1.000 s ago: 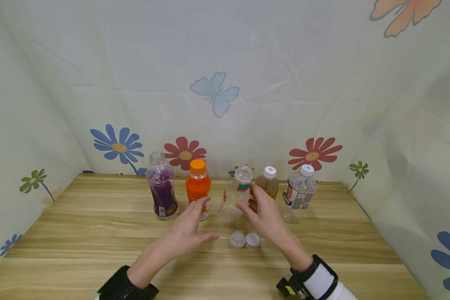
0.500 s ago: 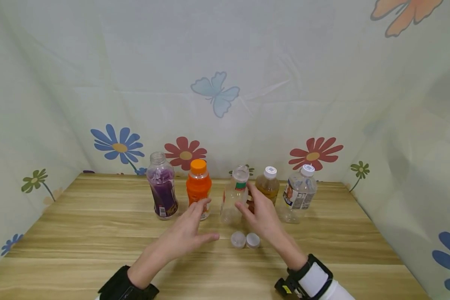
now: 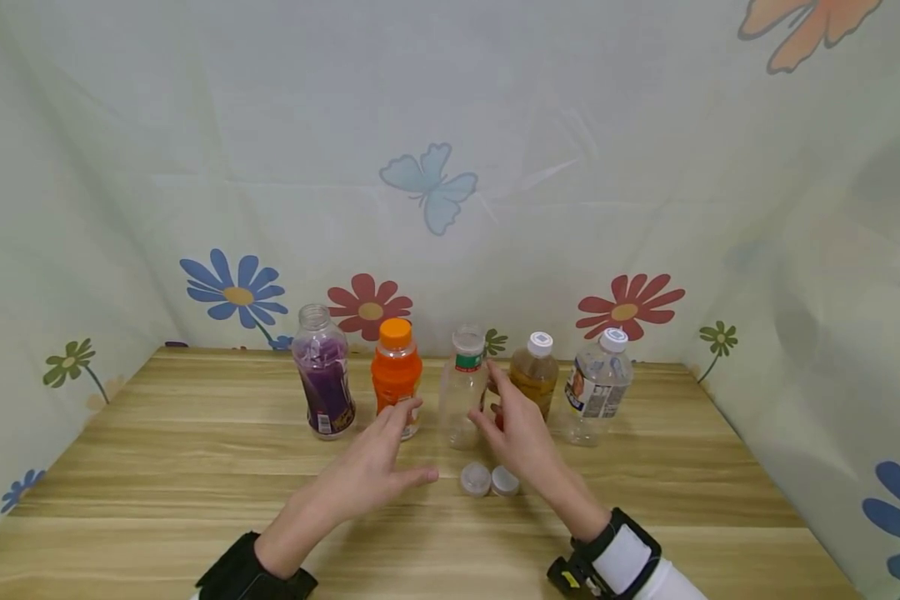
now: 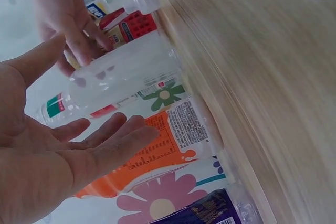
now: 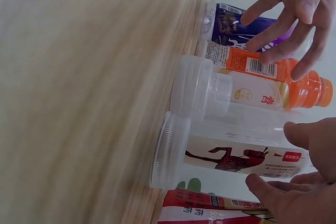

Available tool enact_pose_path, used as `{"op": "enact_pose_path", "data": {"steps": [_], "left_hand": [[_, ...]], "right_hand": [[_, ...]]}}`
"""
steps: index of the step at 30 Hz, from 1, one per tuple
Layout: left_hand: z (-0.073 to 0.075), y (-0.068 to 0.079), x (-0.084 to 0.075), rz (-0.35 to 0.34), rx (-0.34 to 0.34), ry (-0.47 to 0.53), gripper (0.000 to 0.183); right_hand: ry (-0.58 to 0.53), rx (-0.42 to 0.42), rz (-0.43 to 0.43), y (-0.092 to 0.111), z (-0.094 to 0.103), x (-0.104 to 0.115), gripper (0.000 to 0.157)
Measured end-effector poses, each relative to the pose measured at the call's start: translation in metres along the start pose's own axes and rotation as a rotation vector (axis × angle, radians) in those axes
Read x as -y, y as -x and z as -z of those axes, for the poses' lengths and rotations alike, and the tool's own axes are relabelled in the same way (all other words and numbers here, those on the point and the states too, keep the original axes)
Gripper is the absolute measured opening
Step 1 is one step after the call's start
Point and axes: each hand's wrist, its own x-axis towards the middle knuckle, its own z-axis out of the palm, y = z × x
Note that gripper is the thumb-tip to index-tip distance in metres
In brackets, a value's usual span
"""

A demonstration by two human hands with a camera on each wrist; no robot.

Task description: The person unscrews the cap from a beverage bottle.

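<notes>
Wood-grain table (image 3: 195, 475): five upright bottles (image 3: 395, 377) borne in a row.
Caps (image 3: 476, 479): two, laid side by side in front.

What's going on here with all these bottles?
A person has both hands among five bottles standing in a row on a wooden table. The right hand is at the side of the clear, uncapped bottle in the middle; whether it grips it, I can't tell. The left hand is open near the orange bottle, holding nothing. The purple bottle is uncapped too. Two loose caps lie in front of the middle bottle.
</notes>
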Motion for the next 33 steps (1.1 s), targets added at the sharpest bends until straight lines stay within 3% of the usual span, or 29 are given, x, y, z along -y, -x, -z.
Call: {"op": "enact_pose_path", "data": {"steps": [9,15,18,22,29,33], "left_hand": [[0.001,0.001,0.000,0.003,0.003,0.002,0.092],[0.001,0.000,0.000,-0.003,-0.004,-0.002,0.092],[0.001,0.001,-0.001,-0.003,-0.006,-0.004,0.091],[0.001,0.001,-0.001,0.006,-0.006,-0.005,0.091],[0.002,0.001,-0.002,0.017,-0.005,-0.011,0.091],[0.002,0.002,-0.003,0.027,-0.007,-0.015,0.090]], "right_hand": [[0.036,-0.011,0.015,0.000,0.010,0.008,0.070],[0.031,-0.045,-0.048,-0.001,0.034,0.023,0.042],[0.059,-0.096,-0.030,-0.001,0.050,0.028,0.027],[0.121,-0.188,-0.003,-0.002,0.069,0.028,0.019],[0.184,-0.366,0.032,-0.007,0.091,0.017,0.020],[0.208,-0.446,0.000,-0.008,0.100,0.010,0.031]]}}
